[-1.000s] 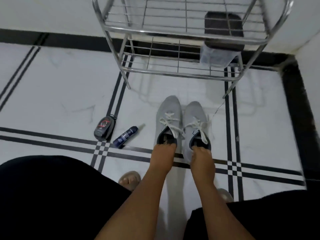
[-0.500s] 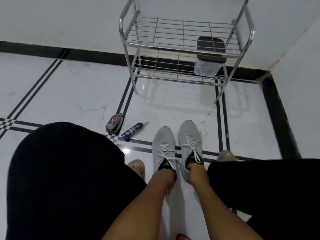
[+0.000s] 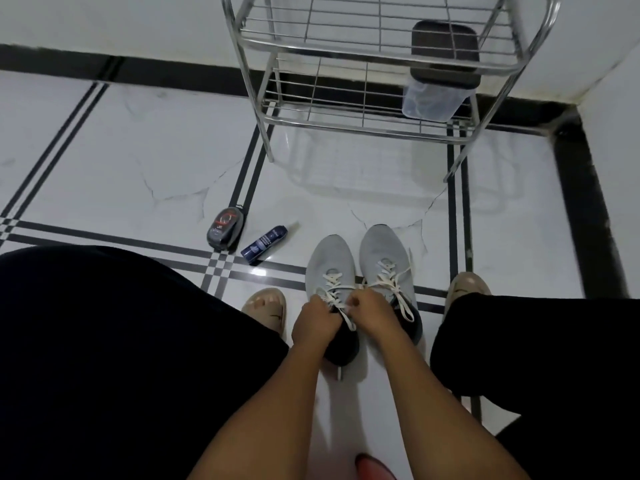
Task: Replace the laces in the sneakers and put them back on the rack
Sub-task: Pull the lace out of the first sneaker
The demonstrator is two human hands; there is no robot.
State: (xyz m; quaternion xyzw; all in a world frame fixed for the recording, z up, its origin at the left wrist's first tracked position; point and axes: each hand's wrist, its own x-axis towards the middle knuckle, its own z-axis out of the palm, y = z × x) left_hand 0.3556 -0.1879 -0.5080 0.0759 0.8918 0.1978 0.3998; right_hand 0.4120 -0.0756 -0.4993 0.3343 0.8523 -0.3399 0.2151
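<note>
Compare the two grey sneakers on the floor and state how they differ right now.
Both hands, left hand and right hand, pinch the laces of the left sneaker; the right sneaker is untouched. The right sneaker's toe sits nearer the rack, and its lace ends trail loose. Both are grey with white laces, side by side.

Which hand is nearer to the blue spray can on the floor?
Left. The left hand, at the left sneaker's laces, lies nearer the spray can; the right hand is beyond, further right.
</note>
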